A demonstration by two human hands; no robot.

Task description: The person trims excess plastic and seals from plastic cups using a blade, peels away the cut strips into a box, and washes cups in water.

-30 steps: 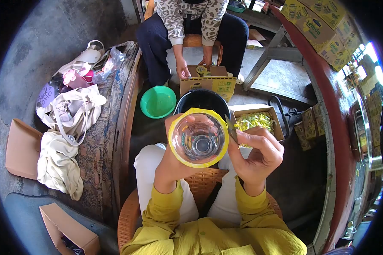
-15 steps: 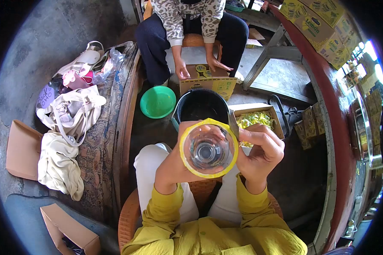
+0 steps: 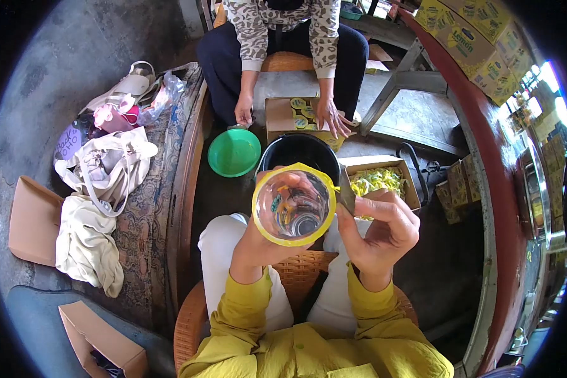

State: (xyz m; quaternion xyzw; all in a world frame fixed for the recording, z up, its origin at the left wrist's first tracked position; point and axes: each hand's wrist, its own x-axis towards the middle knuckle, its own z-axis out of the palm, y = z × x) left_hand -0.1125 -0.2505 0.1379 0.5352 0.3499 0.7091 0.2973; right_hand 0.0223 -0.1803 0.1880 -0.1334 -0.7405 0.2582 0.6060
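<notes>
My left hand (image 3: 253, 246) is wrapped round a clear plastic cup (image 3: 290, 208) and tips its open mouth toward me. A yellow film edge runs round the cup's rim. In my right hand (image 3: 384, 233) is a small knife (image 3: 346, 193), pinched between thumb and fingers. Its blade stands against the right side of the yellow rim, where a bit of film sticks out. Behind the cup is a black bucket (image 3: 296, 154). To its right, a cardboard box (image 3: 414, 189) holds a heap of yellow-and-white strips (image 3: 378, 181).
Opposite sits another person, one hand (image 3: 244, 111) at a green basin (image 3: 234, 153), the other on a carton (image 3: 278, 117) of lidded cups. Bags and cloth (image 3: 88, 239) lie on a bench at left. A wooden frame (image 3: 390, 88) and stacked lemon cartons (image 3: 466, 41) stand at right.
The cup has moved slightly left and tilted, and more of the knife shows. The other person's hand has gone from the carton to the green basin; the carton's flap is lowered.
</notes>
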